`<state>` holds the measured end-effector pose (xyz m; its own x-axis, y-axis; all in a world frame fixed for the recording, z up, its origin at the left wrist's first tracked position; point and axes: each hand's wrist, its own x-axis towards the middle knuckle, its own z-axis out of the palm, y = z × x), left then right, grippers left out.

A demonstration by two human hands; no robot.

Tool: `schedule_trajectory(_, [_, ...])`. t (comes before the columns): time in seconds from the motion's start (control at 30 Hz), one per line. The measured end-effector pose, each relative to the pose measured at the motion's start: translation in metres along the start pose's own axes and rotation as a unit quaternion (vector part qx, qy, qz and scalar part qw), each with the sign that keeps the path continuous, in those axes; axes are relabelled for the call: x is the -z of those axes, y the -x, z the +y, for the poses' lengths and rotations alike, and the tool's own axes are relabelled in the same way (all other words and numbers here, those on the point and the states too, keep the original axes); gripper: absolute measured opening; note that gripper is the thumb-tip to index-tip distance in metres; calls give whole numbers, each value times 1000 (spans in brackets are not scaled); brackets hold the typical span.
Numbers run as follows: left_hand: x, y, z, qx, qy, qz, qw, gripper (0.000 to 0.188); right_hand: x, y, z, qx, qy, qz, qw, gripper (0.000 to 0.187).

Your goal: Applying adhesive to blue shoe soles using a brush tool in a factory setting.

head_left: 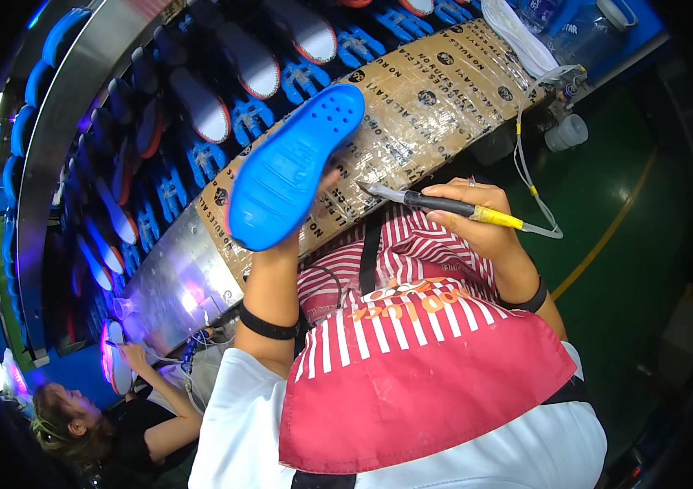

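Observation:
My left hand (pixel 328 182) is behind a bright blue shoe insole (pixel 285 175) and holds it up, broad end low, holed end up and to the right. Most of that hand is hidden; some fingers show at the insole's right edge. My right hand (pixel 481 212) is closed around a glue brush pen (pixel 444 204) with a black and yellow handle. Its bristle tip (pixel 372 190) points left, apart from the insole. A thin clear tube (pixel 538 231) leads from the handle's back end.
A cardboard-covered ledge (pixel 420 102) lies before me. Beyond it, shoes (pixel 261 69) soles up and blue racks (pixel 305 79) fill a conveyor. A bottle (pixel 591 37) and a tube fitting (pixel 566 133) are at right. Another person (pixel 110 424) works on a shoe at lower left.

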<state>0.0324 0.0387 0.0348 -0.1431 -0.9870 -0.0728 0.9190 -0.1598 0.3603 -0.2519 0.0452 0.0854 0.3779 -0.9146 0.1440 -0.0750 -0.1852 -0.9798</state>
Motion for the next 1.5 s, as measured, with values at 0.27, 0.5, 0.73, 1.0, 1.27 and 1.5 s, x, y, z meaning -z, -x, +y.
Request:
schedule_trajectory(0.27, [15,39,-43,159,154,49,974,84,0,0,1,-122,-130,36,983,24])
schedule_trajectory(0.5, [1,34,-60,169,85,22,982,91,-26,-29,-30,36,-6,53,998,13])
schedule_trajectory(0.73, [-24,25,-72,167,119,77,976,81,-33,-59,-39,220,312,180,907,19])
schedule_trajectory(1.0, [-5,16,-74,60,-63,37,996,73,-56,-51,-43,280,162,74,943,20])
schedule_trajectory(1.27, [-47,2,-78,37,38,13,999,80,-63,-45,-29,306,226,84,921,24])
schedule_trajectory(1.5, [-52,-9,-66,20,-40,-30,999,96,-53,-42,-36,274,139,91,947,25])
